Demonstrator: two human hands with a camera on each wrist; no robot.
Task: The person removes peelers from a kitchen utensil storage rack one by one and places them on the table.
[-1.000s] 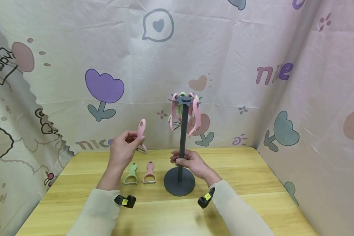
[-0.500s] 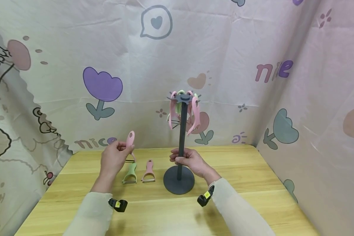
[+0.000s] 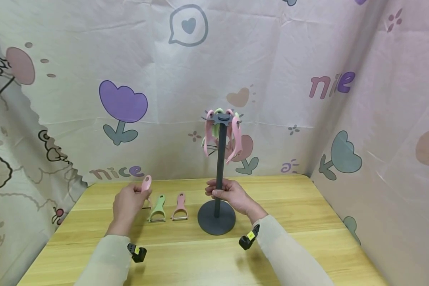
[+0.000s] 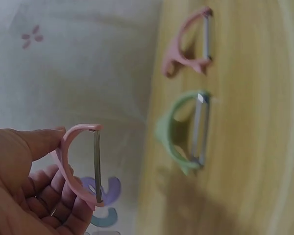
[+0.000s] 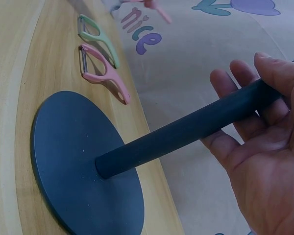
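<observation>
My left hand pinches a pink peeler by its handle, blade end down, above the table's left side. To its right lie a green peeler and another pink peeler, side by side with blades toward me. My right hand holds the pole of a dark grey stand, thumb on one side and fingers on the other, a little above the round base. From the hooked top of the stand hang several pink and green peelers.
The wooden table carries the stand near its middle. A printed cloth hangs directly behind the table and along both sides.
My left hand has moved left and down with the pink peeler, from beside the stand to left of the green peeler. The right hand stays on the pole.
</observation>
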